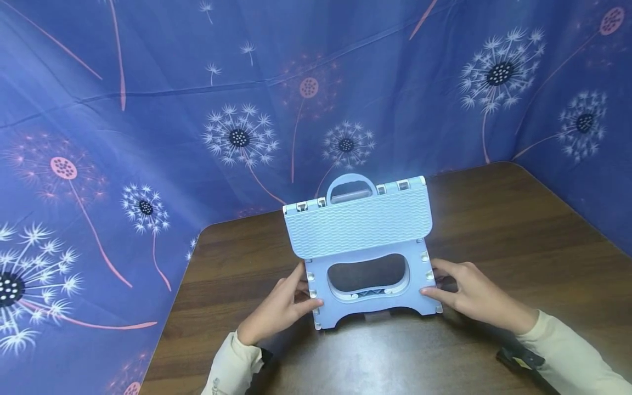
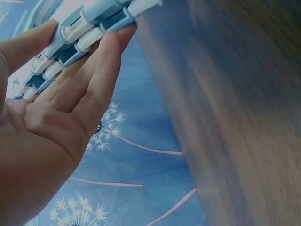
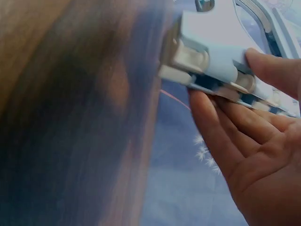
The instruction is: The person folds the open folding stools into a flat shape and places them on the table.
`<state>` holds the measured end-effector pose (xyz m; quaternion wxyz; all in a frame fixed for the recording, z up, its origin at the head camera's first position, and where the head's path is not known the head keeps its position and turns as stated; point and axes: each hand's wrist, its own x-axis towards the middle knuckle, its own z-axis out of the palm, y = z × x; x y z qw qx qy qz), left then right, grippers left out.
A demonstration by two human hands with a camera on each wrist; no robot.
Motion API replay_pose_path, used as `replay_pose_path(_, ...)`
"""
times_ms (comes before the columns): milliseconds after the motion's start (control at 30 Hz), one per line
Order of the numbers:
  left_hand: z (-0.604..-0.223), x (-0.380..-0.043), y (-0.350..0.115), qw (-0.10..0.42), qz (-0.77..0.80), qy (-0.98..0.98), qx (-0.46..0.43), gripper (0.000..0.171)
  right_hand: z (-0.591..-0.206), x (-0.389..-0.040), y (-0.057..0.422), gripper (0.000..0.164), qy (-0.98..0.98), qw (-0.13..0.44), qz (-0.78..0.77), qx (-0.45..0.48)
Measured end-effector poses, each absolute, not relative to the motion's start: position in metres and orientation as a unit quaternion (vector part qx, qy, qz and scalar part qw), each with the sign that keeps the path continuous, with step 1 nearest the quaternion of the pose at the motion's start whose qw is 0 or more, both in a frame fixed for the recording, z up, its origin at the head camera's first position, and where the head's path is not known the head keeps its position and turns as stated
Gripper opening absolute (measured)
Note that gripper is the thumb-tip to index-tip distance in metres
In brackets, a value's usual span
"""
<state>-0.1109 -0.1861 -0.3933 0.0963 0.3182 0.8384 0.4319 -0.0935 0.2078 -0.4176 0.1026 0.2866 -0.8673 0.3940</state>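
A light blue plastic folding step stool point(image 1: 359, 224) stands upright on the wooden table in the head view, folded nearly flat. Its textured top panel slants down over the front, under a looped carry handle point(image 1: 351, 178). Below is a leg panel point(image 1: 321, 282) with a long oval cutout. My left hand point(image 1: 281, 307) grips the left side edge, thumb on the front face and fingers behind. On the opposite edge my right hand point(image 1: 471, 293) pinches the stool likewise. Both wrist views show white hinge knuckles point(image 2: 77, 29) point(image 3: 190, 57) between thumb and fingers.
The dark brown table point(image 1: 518, 230) extends to both sides of the stool and behind it. A blue dandelion-print cloth point(image 1: 173, 66) hangs along the table's back and sides. A black strap point(image 1: 520, 356) sits at the right sleeve's cuff.
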Motion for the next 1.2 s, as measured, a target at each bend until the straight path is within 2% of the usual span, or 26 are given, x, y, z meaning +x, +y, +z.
replay_pose_path(100, -0.394, -0.11, -0.186, 0.127, 0.44, 0.834, 0.308, 0.085, -0.419, -0.094, 0.209, 0.029, -0.864, 0.06, 0.403, 0.296)
replay_pose_path(267, -0.398, -0.11, -0.187, 0.162, 0.433, 0.836, 0.296, 0.076, -0.417, -0.094, 0.212, 0.043, -0.871, -0.018, 0.396, 0.291)
replay_pose_path(433, -0.401, -0.111, -0.187, 0.204, 0.429, 0.833, 0.283, 0.072, -0.418, -0.095, 0.215, 0.025, -0.86, -0.05, 0.398, 0.317)
replay_pose_path(633, -0.407, -0.113, -0.186, 0.25, 0.406, 0.84, 0.26, 0.048, -0.424, -0.093, 0.222, 0.024, -0.837, -0.132, 0.42, 0.326)
replay_pose_path(933, -0.417, -0.111, -0.181, 0.32, 0.359, 0.832, 0.275, 0.036, -0.436, -0.086, 0.231, 0.02, -0.792, -0.198, 0.453, 0.359)
replay_pose_path(1200, -0.417, -0.109, -0.18, 0.303, 0.325, 0.845, 0.298, 0.035, -0.429, -0.082, 0.229, 0.026, -0.803, -0.235, 0.432, 0.336)
